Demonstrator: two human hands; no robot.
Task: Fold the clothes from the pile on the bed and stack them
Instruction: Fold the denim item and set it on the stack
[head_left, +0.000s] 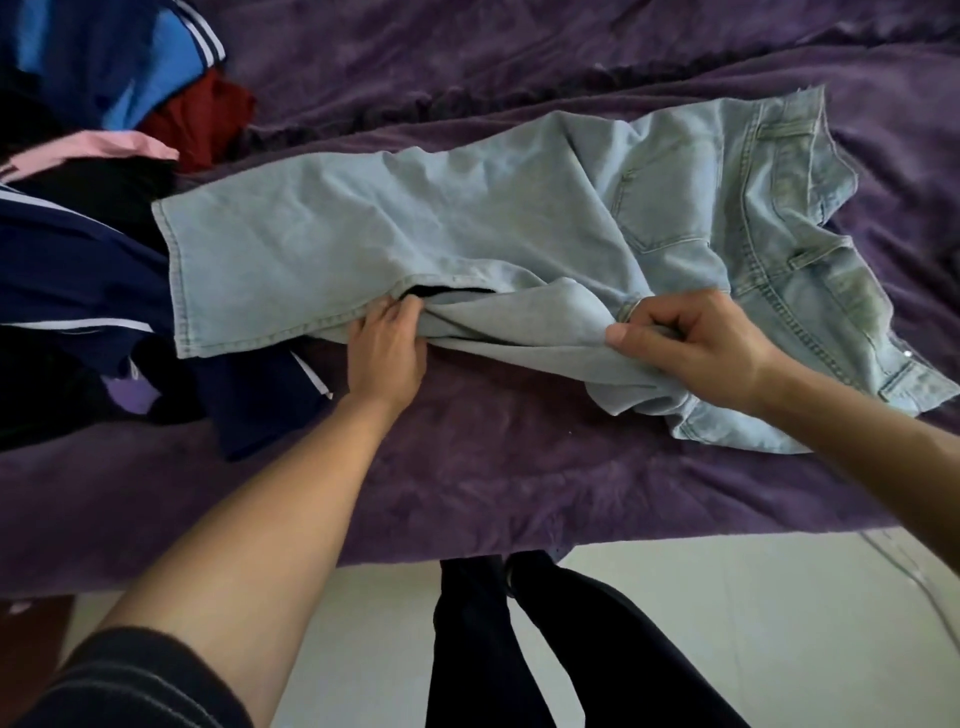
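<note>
Pale blue jeans (467, 218) lie across the purple bed cover (493, 478), waistband to the right and one leg stretched out to the left. The other leg is bunched along the near edge. My left hand (387, 348) grips that bunched leg near its middle, fingers tucked under the fabric. My right hand (691, 348) pinches a fold of the same leg closer to the crotch, thumb on top. The pile of clothes (88, 218) sits at the left: navy with white stripes, black, pink, red and bright blue pieces.
The bed's near edge (675, 540) runs across the lower part of the view, with a pale tiled floor (779, 649) below it. My dark trouser legs (519, 649) stand against the bed. A thin cable (904, 566) lies on the floor at the right.
</note>
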